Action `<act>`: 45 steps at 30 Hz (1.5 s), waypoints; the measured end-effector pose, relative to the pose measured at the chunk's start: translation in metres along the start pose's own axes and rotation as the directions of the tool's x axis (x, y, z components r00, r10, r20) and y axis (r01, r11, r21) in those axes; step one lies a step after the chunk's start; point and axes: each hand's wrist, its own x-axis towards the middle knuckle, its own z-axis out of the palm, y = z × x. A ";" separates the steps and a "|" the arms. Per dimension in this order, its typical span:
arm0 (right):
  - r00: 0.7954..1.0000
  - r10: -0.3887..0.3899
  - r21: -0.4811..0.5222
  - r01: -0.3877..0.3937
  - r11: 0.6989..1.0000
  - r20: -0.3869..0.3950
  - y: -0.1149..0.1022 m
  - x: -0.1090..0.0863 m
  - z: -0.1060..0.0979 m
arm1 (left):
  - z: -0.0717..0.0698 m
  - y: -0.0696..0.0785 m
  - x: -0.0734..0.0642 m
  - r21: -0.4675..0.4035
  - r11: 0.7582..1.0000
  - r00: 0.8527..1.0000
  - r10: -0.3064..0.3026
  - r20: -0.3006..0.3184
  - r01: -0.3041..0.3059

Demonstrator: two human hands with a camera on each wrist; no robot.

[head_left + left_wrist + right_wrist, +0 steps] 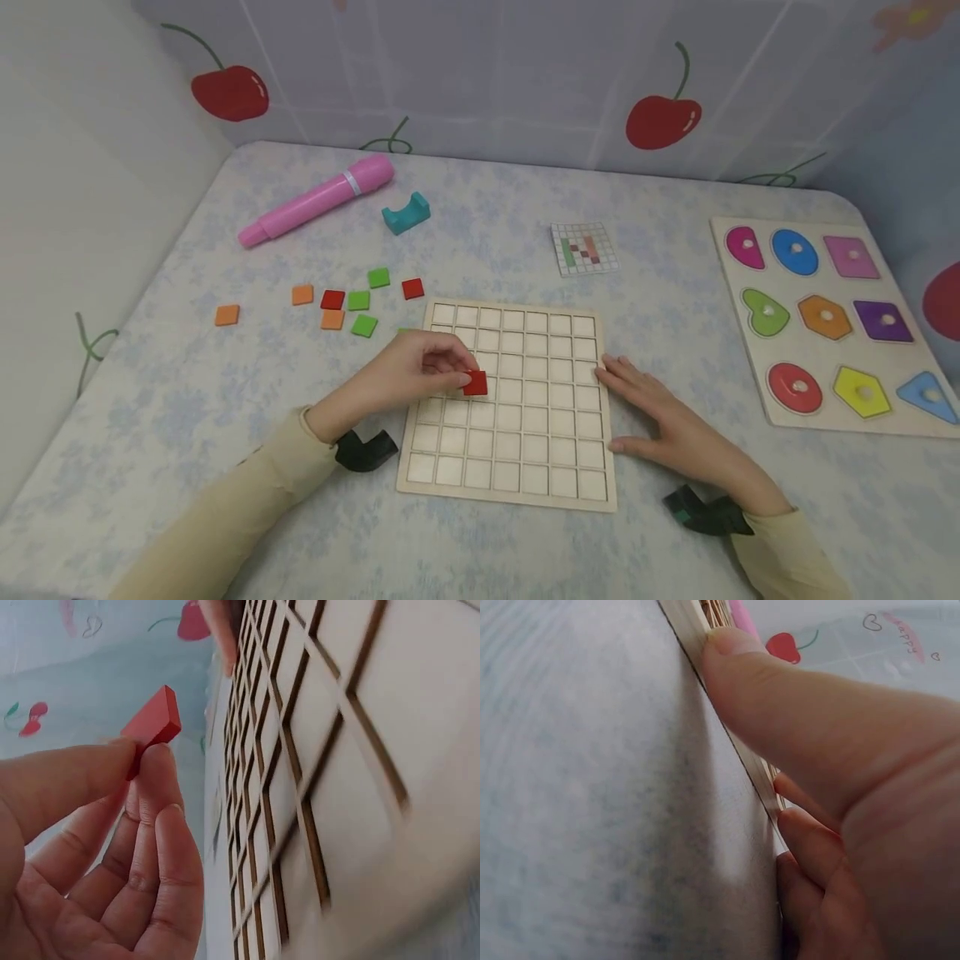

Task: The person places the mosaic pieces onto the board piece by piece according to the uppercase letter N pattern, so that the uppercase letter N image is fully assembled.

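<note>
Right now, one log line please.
left hand: pinches red square tile over pale wooden grid board | right hand: touches board's right edge | orange square tiles: left of board

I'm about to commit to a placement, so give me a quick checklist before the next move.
1. Red tile pinched in left hand: ok.
2. Right hand touching grid board's right edge: ok.
3. Pattern card uncovered by the hands: ok.
4. Tile aligned over a single cell: cannot tell from these angles.
5. Green tile behind left hand fully visible: not ok, partly covered.
</note>
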 end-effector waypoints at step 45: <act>1.000 0.018 0.013 -0.018 1.000 0.000 -0.001 0.000 -0.001 | -0.022 0.009 0.007 0.144 0.988 0.987 0.072 -0.142 -0.051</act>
